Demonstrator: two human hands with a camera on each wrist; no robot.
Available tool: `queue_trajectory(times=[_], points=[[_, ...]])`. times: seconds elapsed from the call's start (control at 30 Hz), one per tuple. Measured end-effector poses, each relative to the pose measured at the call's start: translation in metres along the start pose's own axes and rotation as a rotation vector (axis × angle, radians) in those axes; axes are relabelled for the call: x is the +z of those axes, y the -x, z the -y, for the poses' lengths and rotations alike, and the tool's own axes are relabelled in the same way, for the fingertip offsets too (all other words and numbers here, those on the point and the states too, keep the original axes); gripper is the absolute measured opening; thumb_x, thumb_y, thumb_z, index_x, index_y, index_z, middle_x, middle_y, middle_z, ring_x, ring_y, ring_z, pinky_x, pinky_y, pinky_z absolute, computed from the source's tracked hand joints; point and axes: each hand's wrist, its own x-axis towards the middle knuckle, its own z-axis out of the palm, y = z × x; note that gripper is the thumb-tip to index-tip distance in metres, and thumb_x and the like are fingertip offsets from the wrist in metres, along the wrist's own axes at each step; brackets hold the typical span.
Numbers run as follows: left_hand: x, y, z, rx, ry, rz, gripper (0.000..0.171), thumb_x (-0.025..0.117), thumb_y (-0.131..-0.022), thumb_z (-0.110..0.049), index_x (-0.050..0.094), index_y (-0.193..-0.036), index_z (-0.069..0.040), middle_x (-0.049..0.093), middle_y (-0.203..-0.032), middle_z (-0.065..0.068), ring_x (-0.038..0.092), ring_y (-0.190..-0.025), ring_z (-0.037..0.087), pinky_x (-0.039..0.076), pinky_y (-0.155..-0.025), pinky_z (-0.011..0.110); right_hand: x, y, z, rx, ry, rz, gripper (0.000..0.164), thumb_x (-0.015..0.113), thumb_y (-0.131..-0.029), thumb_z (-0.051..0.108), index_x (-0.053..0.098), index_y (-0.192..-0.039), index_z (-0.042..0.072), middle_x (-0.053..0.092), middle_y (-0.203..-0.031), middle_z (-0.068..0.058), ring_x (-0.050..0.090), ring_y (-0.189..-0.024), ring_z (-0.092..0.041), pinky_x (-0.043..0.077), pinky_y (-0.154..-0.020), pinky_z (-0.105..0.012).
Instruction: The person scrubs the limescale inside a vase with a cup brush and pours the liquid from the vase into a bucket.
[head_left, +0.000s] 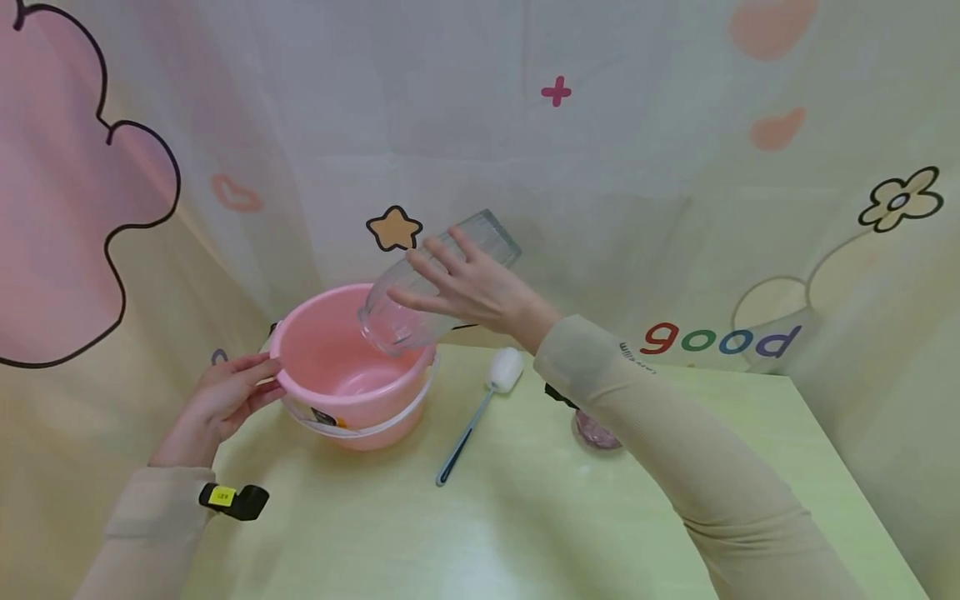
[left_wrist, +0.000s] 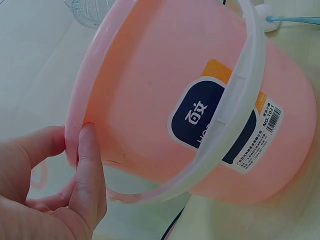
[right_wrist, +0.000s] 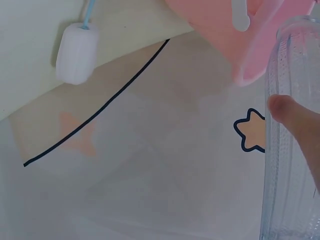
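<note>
A pink plastic bucket (head_left: pixel 405 398) with a white handle stands toward the left of the table, its label showing in the left wrist view. My left hand (head_left: pixel 228 396) pinches the bucket's rim (left_wrist: pixel 74 115) on the left side, thumb and fingers on either face of it. Over the bucket, my right hand (head_left: pixel 480 287) grips a clear ribbed glass vase (head_left: pixel 491 236). The vase is tilted, its mouth down inside the rim and its base up to the right. In the right wrist view the thumb (right_wrist: pixel 295 117) presses along the glass.
A sponge bottle brush (head_left: pixel 480 408) with a blue-grey handle lies right of the bucket. Farther right, a round purplish object (head_left: pixel 597 431) is partly hidden under my right sleeve. A printed curtain (head_left: pixel 615 167) hangs behind the pale table (head_left: pixel 525 517).
</note>
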Motion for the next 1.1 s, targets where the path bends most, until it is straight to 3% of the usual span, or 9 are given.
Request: queue_trajectory(times=[0.3,0.5,0.73,0.97,1.1], points=[[0.0,0.0,0.0,0.006,0.016,0.002,0.061,0.062,-0.085,-0.022,0.031,-0.131,0.002,0.054,-0.098,0.002,0.061,-0.082,0.013,0.049,-0.074,0.025,-0.001,-0.001,-0.002,-0.006,0.02,-0.069,0.105,0.073,-0.069,0.034,-0.001,-0.144,0.026,0.02,-0.144,-0.017,0.023,-0.128,-0.036,0.021,-0.102,-0.056],[-0.001,0.0,0.0,0.015,0.029,0.014,0.052,0.061,-0.086,-0.021,0.034,-0.126,0.0,0.054,-0.099,0.003,0.061,-0.082,0.013,0.049,-0.074,0.024,-0.002,0.0,-0.001,-0.012,0.022,-0.023,0.107,0.073,-0.07,0.035,-0.004,-0.144,0.026,0.016,-0.146,-0.017,0.02,-0.129,-0.036,0.018,-0.103,-0.057],[0.0,0.0,0.0,0.007,0.025,0.013,0.059,0.061,-0.086,-0.022,0.03,-0.131,0.002,0.053,-0.101,0.003,0.06,-0.082,0.012,0.048,-0.075,0.024,0.004,0.005,0.0,0.019,-0.022,-0.02,0.105,0.073,-0.07,0.034,0.0,-0.144,0.026,0.019,-0.144,-0.017,0.023,-0.128,-0.036,0.021,-0.102,-0.056],[0.0,0.0,0.0,0.001,0.051,0.011,0.059,0.063,-0.084,-0.023,0.032,-0.129,0.0,0.053,-0.1,0.001,0.06,-0.082,0.012,0.048,-0.075,0.024,0.008,0.008,0.002,0.133,-0.197,-0.057,0.097,0.067,-0.074,0.049,0.005,-0.145,0.027,0.023,-0.142,-0.017,0.026,-0.126,-0.036,0.023,-0.103,-0.053],[0.0,0.0,0.001,-0.001,0.056,0.01,0.06,0.063,-0.083,-0.024,0.033,-0.129,0.0,0.053,-0.101,0.001,0.06,-0.083,0.012,0.048,-0.075,0.024,0.011,0.01,0.003,0.196,-0.293,-0.081,0.099,0.064,-0.071,0.06,0.009,-0.145,0.025,0.024,-0.142,-0.017,0.028,-0.125,-0.035,0.024,-0.103,-0.052]])
